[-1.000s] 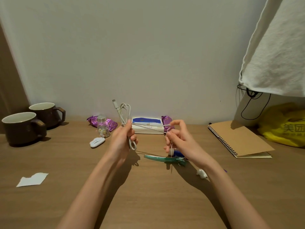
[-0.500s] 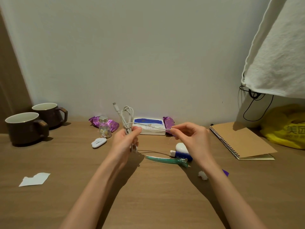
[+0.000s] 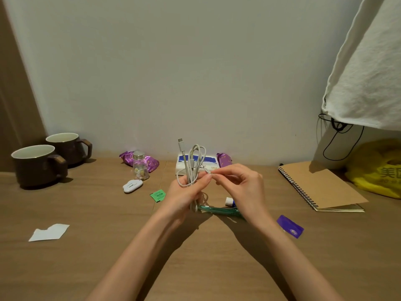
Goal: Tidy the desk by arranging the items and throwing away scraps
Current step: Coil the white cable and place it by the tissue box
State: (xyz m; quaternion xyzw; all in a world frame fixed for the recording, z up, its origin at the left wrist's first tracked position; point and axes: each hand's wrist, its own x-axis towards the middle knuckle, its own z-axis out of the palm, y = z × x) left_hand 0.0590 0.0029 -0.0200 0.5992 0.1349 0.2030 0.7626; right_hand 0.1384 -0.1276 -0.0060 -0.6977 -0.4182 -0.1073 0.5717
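A looped white charging cable stands bundled in my left hand, which grips it above the middle of the wooden desk. One plug end sticks up at the top. My right hand pinches the cable's loose end right beside my left thumb. Scraps lie around: a white paper scrap at the left, a green scrap beside my left hand, a purple scrap at the right.
Two brown mugs stand at the back left. A small glass jar, purple candy wrappers, a white clip-like item, a tissue pack, a green pen, a notebook and a yellow bag lie along the back.
My right hand moved left toward my left hand, shortening the stretched cable strand until its end meets the bundle. The green and purple scraps came into view.
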